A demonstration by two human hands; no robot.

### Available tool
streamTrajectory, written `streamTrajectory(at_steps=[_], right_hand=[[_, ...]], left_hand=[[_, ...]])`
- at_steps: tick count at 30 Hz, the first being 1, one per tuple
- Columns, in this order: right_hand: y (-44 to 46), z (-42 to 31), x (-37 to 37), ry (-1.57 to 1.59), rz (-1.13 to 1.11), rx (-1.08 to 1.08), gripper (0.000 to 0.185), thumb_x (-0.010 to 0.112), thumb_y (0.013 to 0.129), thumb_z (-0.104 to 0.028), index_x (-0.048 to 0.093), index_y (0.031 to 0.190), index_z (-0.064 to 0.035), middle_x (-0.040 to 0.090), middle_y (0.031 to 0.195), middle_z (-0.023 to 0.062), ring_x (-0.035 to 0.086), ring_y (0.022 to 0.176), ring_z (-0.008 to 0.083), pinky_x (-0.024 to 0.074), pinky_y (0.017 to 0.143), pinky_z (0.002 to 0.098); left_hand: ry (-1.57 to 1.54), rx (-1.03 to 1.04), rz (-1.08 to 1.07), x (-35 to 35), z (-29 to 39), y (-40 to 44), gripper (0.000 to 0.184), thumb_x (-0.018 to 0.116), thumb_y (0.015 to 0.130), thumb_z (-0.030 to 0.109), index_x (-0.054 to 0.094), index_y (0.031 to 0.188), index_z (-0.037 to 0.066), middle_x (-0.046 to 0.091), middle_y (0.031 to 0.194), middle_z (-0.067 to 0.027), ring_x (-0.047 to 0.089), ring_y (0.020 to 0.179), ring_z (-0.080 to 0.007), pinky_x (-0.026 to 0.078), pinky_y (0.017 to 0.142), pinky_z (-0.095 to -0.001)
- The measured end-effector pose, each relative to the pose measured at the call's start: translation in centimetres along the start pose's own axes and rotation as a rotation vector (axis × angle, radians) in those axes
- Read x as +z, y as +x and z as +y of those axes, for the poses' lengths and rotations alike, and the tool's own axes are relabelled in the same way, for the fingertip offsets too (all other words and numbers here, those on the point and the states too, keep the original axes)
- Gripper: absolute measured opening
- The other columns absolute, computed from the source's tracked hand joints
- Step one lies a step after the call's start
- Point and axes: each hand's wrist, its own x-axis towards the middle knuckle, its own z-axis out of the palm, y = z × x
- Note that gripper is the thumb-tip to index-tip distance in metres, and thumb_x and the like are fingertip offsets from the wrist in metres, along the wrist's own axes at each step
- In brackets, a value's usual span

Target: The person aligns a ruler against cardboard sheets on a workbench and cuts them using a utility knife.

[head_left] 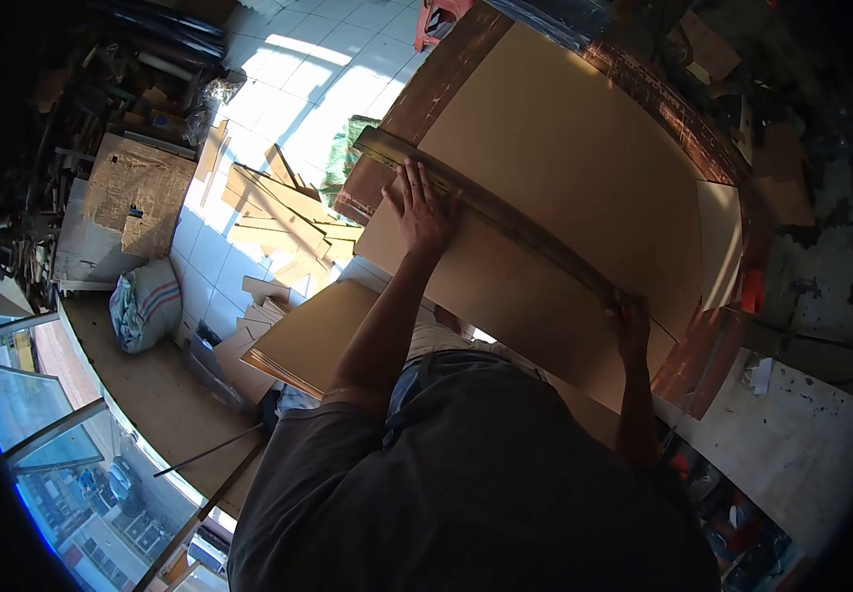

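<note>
Two grips show, one left grip point(424, 212) towards 12 o'clock and one right grip point(629, 316) at 3 o'clock, with one long bar point(520, 227) and one bench point(446, 84). Also one red stool point(436, 20) at 12 o'clock, one green bag point(345, 153) at 11, one striped sack point(147, 306) at 9, and one board stack point(313, 331) at 8, its layers too fine to count. Overlapping offcuts point(283, 212) at 10 number more than three.

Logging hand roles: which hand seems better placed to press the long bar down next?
Probably the left hand: its spread fingers reach onto the bar. The right hand looks curled, in shadow, near the bar's other end.
</note>
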Motion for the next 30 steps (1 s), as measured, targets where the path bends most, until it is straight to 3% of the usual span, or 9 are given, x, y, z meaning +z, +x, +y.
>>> streamTrajectory(at_steps=[10,15,17,20,30], right_hand=[[0.00,0.25,0.12,0.042,-0.015,0.020,0.037,0.069,0.088,-0.006,0.062,0.124,-0.0097,0.056,0.111,0.0097,0.058,0.107,0.0250,0.0480,0.093,0.0359],[0.04,0.10,-0.02,0.022,-0.036,0.043,0.038,0.069,0.089,-0.007,0.061,0.125,-0.0109,0.056,0.113,0.0102,0.058,0.107,0.0254,0.0487,0.092,0.0359],[0.13,0.05,0.06,0.050,-0.013,0.011,0.037,0.071,0.085,-0.006,0.062,0.121,-0.0055,0.055,0.111,0.0102,0.057,0.106,0.0244,0.0452,0.094,0.0341],[0.18,0.07,0.06,0.064,-0.016,0.006,0.036,0.071,0.086,-0.006,0.062,0.121,-0.0050,0.055,0.110,0.0104,0.056,0.106,0.0244,0.0448,0.094,0.0343],[0.24,0.36,-0.12,0.039,-0.026,-0.022,0.036,0.070,0.089,-0.011,0.061,0.123,-0.0083,0.057,0.110,0.0111,0.059,0.105,0.0268,0.0477,0.091,0.0368]], left_hand=[[0.007,-0.012,0.000,0.23,0.00,-0.28,0.086,0.040,0.097,0.057,0.019,0.152,-0.005,0.013,0.161,-0.0220,0.005,0.151,-0.0331,-0.001,0.118,-0.0591],[0.037,-0.018,0.001,0.02,0.28,-0.23,0.084,0.042,0.097,0.056,0.020,0.153,-0.002,0.013,0.162,-0.0196,0.007,0.151,-0.0317,0.000,0.119,-0.0579],[0.039,-0.026,-0.001,-0.08,0.34,-0.24,0.083,0.042,0.097,0.056,0.020,0.153,-0.001,0.014,0.162,-0.0183,0.007,0.152,-0.0311,0.000,0.119,-0.0578],[0.038,-0.030,0.001,0.09,0.29,-0.12,0.082,0.042,0.097,0.056,0.021,0.154,0.001,0.014,0.163,-0.0158,0.007,0.152,-0.0300,0.000,0.119,-0.0578],[0.048,-0.020,0.027,0.10,0.31,-0.09,0.082,0.042,0.097,0.057,0.022,0.154,0.002,0.015,0.163,-0.0140,0.008,0.152,-0.0296,0.000,0.119,-0.0580]])
